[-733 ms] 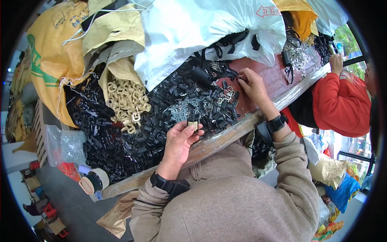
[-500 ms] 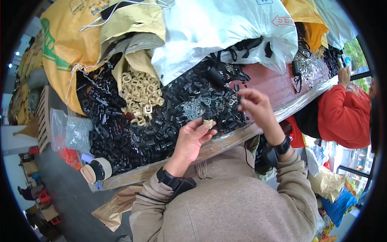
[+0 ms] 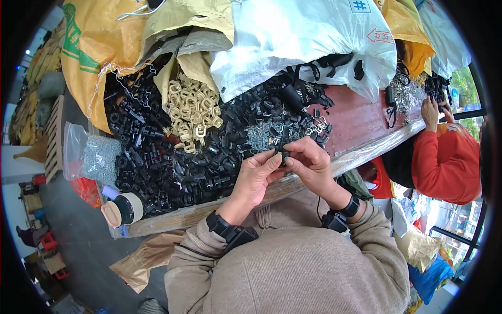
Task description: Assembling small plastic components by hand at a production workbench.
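Observation:
My left hand (image 3: pixel 254 177) and my right hand (image 3: pixel 312 165) meet above the near edge of the table. Both are closed, thumbs and fingertips pinching a small black plastic part (image 3: pixel 284 155) between them. Fingers cover much of it, so its exact kind does not show. Just beyond the fingertips lies a small heap of silvery metal pieces (image 3: pixel 258 135). Loose black plastic parts (image 3: pixel 196 175) spread to the left of my hands. Farther off, cream-coloured plastic loops (image 3: pixel 191 112) spill out of a paper sack (image 3: pixel 201 15).
A white sack (image 3: pixel 303 36) with black parts at its mouth lies at the back, a yellow sack (image 3: pixel 104 31) at far left. A jar-like container (image 3: pixel 128 208) stands by the left corner, near a clear bag (image 3: pixel 102 159). At right, a person in red (image 3: pixel 444 162) handles parts.
My right hand has come down and left to join my left hand at the small part. The cream-coloured piece seen in my left fingers no longer shows. The view has shifted slightly.

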Available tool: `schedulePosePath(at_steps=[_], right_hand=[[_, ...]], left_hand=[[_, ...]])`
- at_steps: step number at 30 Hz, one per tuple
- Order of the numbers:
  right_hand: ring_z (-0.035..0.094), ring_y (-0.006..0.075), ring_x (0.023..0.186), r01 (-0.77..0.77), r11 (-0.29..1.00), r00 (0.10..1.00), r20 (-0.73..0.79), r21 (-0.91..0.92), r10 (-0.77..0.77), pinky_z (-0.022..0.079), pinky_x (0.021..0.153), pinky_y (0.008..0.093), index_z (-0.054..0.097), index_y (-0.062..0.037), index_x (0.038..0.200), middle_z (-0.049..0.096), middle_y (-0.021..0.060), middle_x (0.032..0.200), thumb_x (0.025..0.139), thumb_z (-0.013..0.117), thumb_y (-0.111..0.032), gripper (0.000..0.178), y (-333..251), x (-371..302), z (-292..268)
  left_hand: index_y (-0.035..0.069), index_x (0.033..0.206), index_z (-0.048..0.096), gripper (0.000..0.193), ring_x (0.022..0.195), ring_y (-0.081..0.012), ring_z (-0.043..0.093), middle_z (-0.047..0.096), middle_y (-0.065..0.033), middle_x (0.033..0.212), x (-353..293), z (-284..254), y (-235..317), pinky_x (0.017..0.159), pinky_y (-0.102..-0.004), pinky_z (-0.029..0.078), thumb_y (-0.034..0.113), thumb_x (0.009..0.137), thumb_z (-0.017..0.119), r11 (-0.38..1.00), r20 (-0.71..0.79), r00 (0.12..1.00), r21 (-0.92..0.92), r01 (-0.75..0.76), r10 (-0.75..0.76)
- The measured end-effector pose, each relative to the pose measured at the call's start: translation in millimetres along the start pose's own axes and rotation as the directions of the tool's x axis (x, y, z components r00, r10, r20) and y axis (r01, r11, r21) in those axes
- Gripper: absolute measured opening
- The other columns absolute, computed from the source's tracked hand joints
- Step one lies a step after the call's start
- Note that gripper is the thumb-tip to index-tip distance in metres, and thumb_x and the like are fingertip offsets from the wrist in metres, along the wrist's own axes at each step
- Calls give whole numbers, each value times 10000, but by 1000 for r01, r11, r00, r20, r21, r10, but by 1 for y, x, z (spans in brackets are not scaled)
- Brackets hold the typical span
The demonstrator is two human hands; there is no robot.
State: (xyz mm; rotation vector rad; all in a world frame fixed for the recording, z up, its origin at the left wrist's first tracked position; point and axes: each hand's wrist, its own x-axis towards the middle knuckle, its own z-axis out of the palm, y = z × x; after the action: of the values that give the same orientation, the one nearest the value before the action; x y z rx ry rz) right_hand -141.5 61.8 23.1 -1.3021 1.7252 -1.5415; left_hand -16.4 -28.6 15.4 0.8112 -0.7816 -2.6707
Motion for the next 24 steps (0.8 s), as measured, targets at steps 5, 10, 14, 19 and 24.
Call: schedulePosePath(at_steps=[5, 10, 14, 19, 24], right_hand=[[479, 102, 575, 69, 988, 998, 22, -137, -66, 395, 496, 231, 569, -16, 934, 482, 48, 739, 719, 626, -32, 223, 2, 6, -3], [475, 113, 581, 230, 947, 968, 153, -222, -199, 384, 500, 228, 563, -29, 907, 473, 45, 706, 714, 632, -52, 206, 4, 16, -11], [479, 108, 588, 74, 979, 989, 138, -188, -49, 384, 502, 229, 549, -30, 876, 477, 42, 695, 724, 627, -62, 173, 4, 14, -14], [483, 106, 547, -156, 988, 983, 99, -7, 156, 380, 488, 226, 526, -29, 878, 487, 35, 659, 756, 604, -71, 151, 19, 2, -10], [488, 117, 508, -186, 981, 982, 36, 55, 184, 385, 481, 226, 515, -21, 926, 501, 44, 635, 786, 579, -77, 164, 15, -6, -6]], left_hand=[[37, 972, 589, 264, 752, -111, 577, 602, -30, 854, 5, -5, -5, 708, -235, 471, 205, 772, 619, 1000, -35, 999, -12, 18, -19], [39, 959, 593, 245, 756, -119, 579, 601, -33, 858, 8, -7, -5, 705, -233, 471, 193, 770, 621, 998, -44, 997, -21, 54, -55], [36, 949, 595, 226, 761, -125, 584, 601, -37, 858, 9, -7, -5, 701, -233, 475, 176, 774, 615, 998, -44, 997, -31, 63, -65], [25, 945, 593, 212, 770, -139, 590, 602, -45, 862, 12, -5, -5, 702, -241, 481, 155, 778, 609, 996, -49, 996, -41, 75, -77], [21, 939, 577, 228, 766, -128, 579, 598, -48, 855, 12, -4, -8, 701, -250, 490, 177, 777, 608, 996, -48, 996, -41, 75, -77]])
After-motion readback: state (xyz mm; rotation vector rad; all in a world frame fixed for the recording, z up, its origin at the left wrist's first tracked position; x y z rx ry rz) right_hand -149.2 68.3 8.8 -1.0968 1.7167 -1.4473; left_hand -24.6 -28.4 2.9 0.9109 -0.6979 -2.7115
